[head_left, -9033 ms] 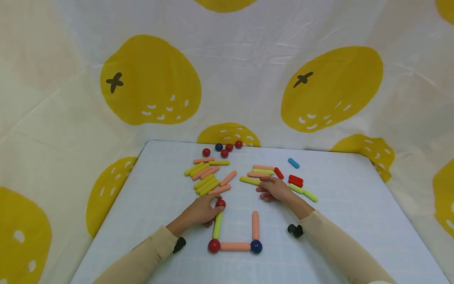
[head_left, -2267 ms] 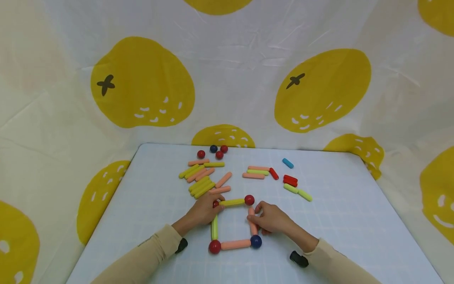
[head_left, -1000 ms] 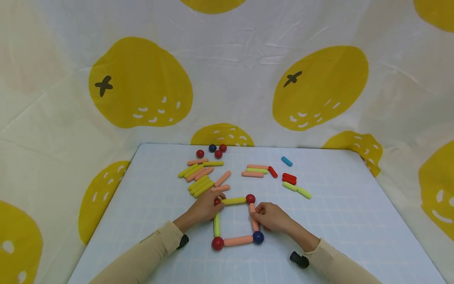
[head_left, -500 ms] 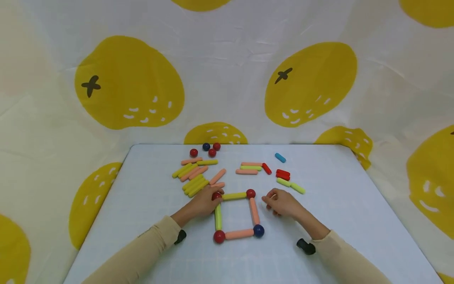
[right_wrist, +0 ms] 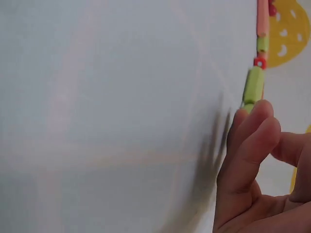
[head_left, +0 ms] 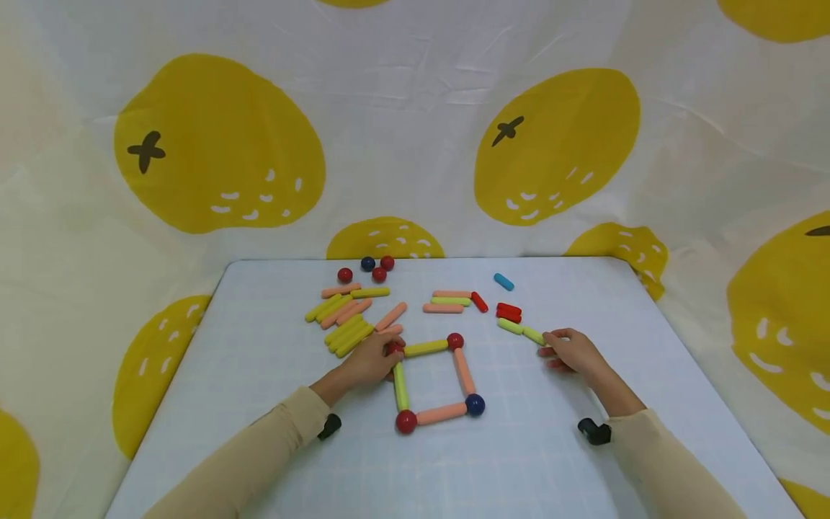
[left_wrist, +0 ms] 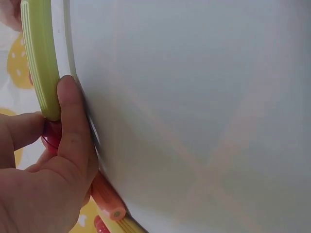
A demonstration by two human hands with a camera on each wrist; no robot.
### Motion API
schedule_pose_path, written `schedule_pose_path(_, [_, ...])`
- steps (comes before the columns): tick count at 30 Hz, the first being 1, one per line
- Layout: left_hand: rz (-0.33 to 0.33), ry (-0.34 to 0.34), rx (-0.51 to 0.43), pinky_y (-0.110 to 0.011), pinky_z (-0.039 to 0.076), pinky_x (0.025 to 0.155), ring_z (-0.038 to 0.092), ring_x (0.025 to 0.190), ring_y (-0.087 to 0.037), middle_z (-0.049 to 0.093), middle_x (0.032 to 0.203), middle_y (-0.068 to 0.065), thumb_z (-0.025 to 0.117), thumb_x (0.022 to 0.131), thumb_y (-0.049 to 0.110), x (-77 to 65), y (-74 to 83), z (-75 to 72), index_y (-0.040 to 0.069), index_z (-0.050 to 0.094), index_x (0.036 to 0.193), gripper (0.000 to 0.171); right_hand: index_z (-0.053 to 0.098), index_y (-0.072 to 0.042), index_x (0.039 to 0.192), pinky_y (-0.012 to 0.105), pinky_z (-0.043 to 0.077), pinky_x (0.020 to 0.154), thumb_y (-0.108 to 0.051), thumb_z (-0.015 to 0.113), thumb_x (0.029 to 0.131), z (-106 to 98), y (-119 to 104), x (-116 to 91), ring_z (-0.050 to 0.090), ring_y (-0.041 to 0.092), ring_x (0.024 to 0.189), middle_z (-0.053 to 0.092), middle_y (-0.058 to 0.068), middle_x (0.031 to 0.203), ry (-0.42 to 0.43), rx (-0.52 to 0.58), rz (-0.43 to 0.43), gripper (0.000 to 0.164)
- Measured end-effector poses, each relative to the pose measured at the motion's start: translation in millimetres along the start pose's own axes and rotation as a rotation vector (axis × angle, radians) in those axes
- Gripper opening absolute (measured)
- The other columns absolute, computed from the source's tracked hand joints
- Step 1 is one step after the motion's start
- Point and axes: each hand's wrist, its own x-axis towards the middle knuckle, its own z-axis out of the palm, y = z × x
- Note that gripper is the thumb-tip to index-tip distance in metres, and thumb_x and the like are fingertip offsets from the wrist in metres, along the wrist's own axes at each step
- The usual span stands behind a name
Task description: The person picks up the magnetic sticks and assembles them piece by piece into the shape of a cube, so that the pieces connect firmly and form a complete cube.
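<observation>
On the white table, magnetic building sticks and balls form a four-sided frame. My left hand (head_left: 366, 362) pinches the red ball (left_wrist: 51, 137) at its far left corner, mostly covered by the fingers. From that ball run a light green stick (head_left: 400, 387) and a yellow stick (head_left: 426, 348). A red ball (head_left: 455, 341), a blue ball (head_left: 475, 405) and another red ball (head_left: 406, 422) make the other corners, joined by pink sticks (head_left: 463, 371). Farther right, my right hand (head_left: 573, 352) has its fingertips round the near end of a short light green stick (head_left: 534, 335).
Another short green stick (head_left: 509, 326) lies end to end with it, beside short red sticks (head_left: 509, 312). A blue stick (head_left: 503, 281) is farther back. Yellow sticks (head_left: 350, 336) and pink ones lie behind the left hand, with loose balls (head_left: 345, 275) at the far edge.
My right hand has let go of the frame's right pink stick and moved right to the short green stick. The yellow stick and far right red ball joined the frame earlier. Left hand stays.
</observation>
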Motion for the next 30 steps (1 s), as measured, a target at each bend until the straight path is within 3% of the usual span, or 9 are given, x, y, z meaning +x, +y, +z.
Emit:
schedule_pose_path(6, [-0.045,-0.009,-0.024,-0.026,0.057,0.066,0.061,0.084,-0.018,0.062,0.102,-0.006,0.064,0.102,0.02,3.4,6.8,1.6,0.015,0.065,0.129,0.027,0.039,0.0,0.147,0.02,0.053,0.062,-0.033,0.052,0.107,3,4,10,0.064,0.008,0.067,0.074,-0.008,0.087,-0.049,0.195,0.013,0.053])
schedule_pose_path(11, [-0.108,-0.026,-0.093,-0.026,0.059,0.069,0.063,0.085,-0.019,0.061,0.104,-0.008,0.062,0.103,0.019,5.2,10.6,1.1,0.015,0.064,0.129,0.027,0.04,0.0,0.149,0.019,0.054,0.064,-0.03,0.053,0.107,4,5,11,0.063,0.005,0.069,0.074,-0.01,0.085,-0.051,0.288,0.021,0.053])
schedule_pose_path(17, [-0.139,-0.013,-0.126,-0.027,0.06,0.069,0.064,0.086,-0.02,0.06,0.105,-0.009,0.062,0.103,0.017,4.5,13.7,1.8,0.014,0.064,0.128,0.026,0.038,-0.002,0.153,0.018,0.053,0.065,-0.028,0.052,0.108,5,3,7,0.063,0.003,0.07,0.073,-0.013,0.083,-0.042,0.407,0.045,0.053])
schedule_pose_path(25, [-0.152,0.004,-0.146,-0.027,0.06,0.068,0.064,0.085,-0.021,0.061,0.106,-0.009,0.063,0.102,0.016,6.2,12.6,3.0,0.014,0.064,0.127,0.025,0.034,-0.006,0.157,0.018,0.056,0.069,-0.029,0.052,0.108,2,-9,2,0.067,0.002,0.075,0.072,-0.013,0.087,0.033,0.446,-0.002,0.057])
schedule_pose_path(30, [-0.143,-0.005,-0.162,-0.027,0.061,0.068,0.064,0.086,-0.021,0.06,0.106,-0.01,0.063,0.102,0.015,6.2,12.1,2.9,0.013,0.064,0.127,0.025,0.032,-0.012,0.16,0.016,0.055,0.073,-0.032,0.052,0.107,0,-16,-1,0.067,0.003,0.081,0.074,-0.009,0.099,0.015,0.507,0.002,0.06])
